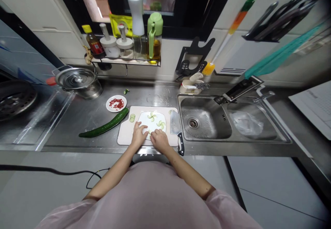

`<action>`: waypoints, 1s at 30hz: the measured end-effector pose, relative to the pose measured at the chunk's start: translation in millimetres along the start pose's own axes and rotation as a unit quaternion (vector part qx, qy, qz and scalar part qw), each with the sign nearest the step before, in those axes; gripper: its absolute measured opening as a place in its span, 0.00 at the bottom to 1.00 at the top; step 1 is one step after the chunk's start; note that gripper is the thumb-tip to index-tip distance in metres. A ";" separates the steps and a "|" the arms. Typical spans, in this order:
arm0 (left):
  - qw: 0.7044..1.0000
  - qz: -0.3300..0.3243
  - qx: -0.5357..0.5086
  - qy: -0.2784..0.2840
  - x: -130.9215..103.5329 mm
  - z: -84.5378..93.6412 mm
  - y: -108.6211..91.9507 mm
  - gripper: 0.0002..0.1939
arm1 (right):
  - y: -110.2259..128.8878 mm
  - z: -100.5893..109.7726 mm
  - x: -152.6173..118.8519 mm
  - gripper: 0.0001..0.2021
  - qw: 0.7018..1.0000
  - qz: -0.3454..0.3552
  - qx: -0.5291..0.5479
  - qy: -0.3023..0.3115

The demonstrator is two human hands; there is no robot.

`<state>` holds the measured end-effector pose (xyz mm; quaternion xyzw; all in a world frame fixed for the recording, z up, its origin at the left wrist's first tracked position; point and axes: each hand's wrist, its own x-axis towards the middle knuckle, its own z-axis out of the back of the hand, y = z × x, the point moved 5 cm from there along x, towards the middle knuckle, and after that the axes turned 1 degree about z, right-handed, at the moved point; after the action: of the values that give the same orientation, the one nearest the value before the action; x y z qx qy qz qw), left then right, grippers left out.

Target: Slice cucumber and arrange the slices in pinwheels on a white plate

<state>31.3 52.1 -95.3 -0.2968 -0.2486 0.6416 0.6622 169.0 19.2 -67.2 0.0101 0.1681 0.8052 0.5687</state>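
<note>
A white square plate [143, 117] lies on the pale cutting board [124, 132]. On it, thin cucumber slices form two pinwheels, one near the top [152, 116] and one at the right [161, 124]. My left hand [139, 136] rests over the plate's lower left, fingers apart. At the lower edge my right hand [159, 141] has its fingers bent together over a pale cucumber slice [149, 132], mostly hidden by the fingertips. More cucumber slices [132, 117] lie on the board's left. A cleaver [176, 123] with a black handle lies along its right side.
Left of the board lie a long cucumber [104, 127] and a small plate of chopped red pieces [116, 103]. A steel pot [89, 87] stands behind. The sink [207, 118] is at the right. Bottles and jars [125, 46] fill a wall rack.
</note>
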 end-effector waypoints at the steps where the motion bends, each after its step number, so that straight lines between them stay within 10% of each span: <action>1: 1.000 0.002 -0.003 0.000 -0.8 0.2 -0.3 0.14 | -0.6 0.5 -0.5 0.14 1.000 -0.001 -0.001 0.001; 30: 0.996 0.017 0.087 -0.028 -13.7 11.8 -17.8 0.10 | -4.8 -2.7 -8.0 0.12 0.999 0.004 -0.022 -0.042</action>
<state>34.7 39.3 -73.7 -0.2248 -0.2051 0.6801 0.6670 175.7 12.5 -69.7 0.0322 0.1262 0.8100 0.5717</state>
